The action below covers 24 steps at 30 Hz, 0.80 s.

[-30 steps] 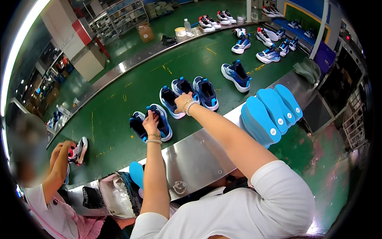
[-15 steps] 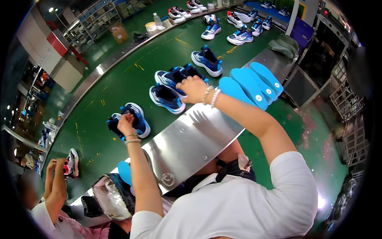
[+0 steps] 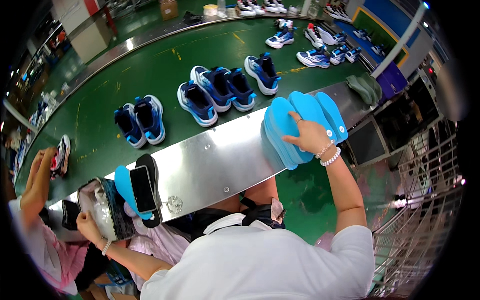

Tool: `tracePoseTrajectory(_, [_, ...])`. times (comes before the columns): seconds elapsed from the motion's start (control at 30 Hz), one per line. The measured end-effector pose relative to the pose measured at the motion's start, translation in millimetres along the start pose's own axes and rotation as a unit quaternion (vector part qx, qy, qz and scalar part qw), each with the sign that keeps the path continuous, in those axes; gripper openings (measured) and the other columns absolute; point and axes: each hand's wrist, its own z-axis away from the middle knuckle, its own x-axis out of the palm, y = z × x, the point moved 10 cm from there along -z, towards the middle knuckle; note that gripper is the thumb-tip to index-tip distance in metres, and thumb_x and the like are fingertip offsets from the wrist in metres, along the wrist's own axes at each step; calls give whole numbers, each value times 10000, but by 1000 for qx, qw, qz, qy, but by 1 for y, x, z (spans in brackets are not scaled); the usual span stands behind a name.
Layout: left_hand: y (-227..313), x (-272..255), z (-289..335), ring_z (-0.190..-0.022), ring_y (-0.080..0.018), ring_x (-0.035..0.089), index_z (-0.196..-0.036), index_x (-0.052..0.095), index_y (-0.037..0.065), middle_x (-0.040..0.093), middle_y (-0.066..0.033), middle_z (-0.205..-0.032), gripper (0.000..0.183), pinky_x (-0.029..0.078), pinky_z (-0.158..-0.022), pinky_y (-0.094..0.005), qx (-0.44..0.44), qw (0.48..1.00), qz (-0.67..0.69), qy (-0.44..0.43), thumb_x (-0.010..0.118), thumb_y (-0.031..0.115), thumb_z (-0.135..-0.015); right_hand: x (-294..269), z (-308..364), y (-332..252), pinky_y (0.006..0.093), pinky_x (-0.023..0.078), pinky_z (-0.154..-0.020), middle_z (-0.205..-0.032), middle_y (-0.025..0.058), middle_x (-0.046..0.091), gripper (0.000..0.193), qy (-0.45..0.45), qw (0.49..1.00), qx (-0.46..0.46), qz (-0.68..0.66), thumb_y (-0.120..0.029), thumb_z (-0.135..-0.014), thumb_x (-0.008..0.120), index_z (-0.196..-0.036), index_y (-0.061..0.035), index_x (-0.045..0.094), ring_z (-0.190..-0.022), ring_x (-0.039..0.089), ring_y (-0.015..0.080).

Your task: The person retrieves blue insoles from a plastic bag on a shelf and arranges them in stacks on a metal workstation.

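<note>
My right hand (image 3: 311,136) rests on the stacks of bright blue insoles (image 3: 280,122) at the right of the metal ledge, thumb and forefinger spread apart. At lower left, my left hand (image 3: 90,227) is beside an open box (image 3: 102,207) lined with white plastic. Its fingers are curled; whatever they hold is hidden. Two navy-and-blue sneakers (image 3: 150,120) stand side by side on the green table. Further right are several more, among them a single sneaker (image 3: 262,75) near the insoles. A phone (image 3: 143,188) lies over a blue insole (image 3: 125,185) and a black insole (image 3: 155,175).
The metal ledge (image 3: 220,160) runs along the green table's (image 3: 165,65) near edge. A co-worker's hands (image 3: 42,162) hold a shoe (image 3: 61,155) at far left. More sneakers (image 3: 314,58) stand at the back right. A wire rack (image 3: 425,200) is on my right.
Both hands have left the sneakers: the right went to the insole stacks, the left down to the box. The view has shifted, uncovering the phone. The two left sneakers now stand upright side by side.
</note>
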Motion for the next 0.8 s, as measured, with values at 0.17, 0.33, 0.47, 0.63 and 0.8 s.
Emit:
tracePoseTrajectory(0.17, [-21, 23, 24, -547, -245, 521, -680, 544, -45, 554, -168, -618, 199, 413, -553, -345, -6, 985, -90, -145, 619, 138, -661, -5, 1, -7, 368, 469, -536, -726, 154, 589, 686, 43, 998, -21, 47, -415, -707, 603, -1232, -44, 365, -633, 586, 288])
tracePoseTrajectory(0.33, [31, -17, 23, -584, -329, 505, -712, 535, -19, 542, -173, -636, 121, 422, -575, -349, -36, 983, -176, -42, 554, 98, -732, -55, 10, -20, 364, 468, -564, -851, 159, 576, 493, 131, 991, -3, 32, -313, -751, 586, -1144, -53, 439, -670, 584, 288])
tracePoseTrajectory(0.47, [163, 32, 6, -608, -176, 501, -803, 530, -14, 552, -80, -673, 160, 417, -583, -270, 59, 957, 279, -44, 528, 146, -796, -67, -13, -77, 376, 467, -602, -815, 132, 577, 333, 186, 968, -168, -21, -257, -760, 569, -1034, -74, 527, -708, 579, 286])
tracePoseTrajectory(0.63, [389, 209, 48, -866, -205, 545, -1090, 490, -4, 558, -136, -1009, 412, 424, -760, -276, 158, 850, 421, -275, 606, 194, -748, -41, -75, -159, 360, 473, -600, -798, 146, 592, 187, 100, 957, -267, 57, -220, -717, 578, -825, -71, 605, -711, 587, 285])
tracePoseTrajectory(0.8, [416, 312, 42, -808, -359, 562, -1013, 527, 18, 579, -218, -867, 403, 453, -709, -383, 210, 896, 323, -221, 583, 326, -759, -29, -104, -224, 340, 486, -580, -683, 131, 613, 118, 72, 920, -342, 179, -160, -655, 587, -672, -51, 630, -665, 611, 266])
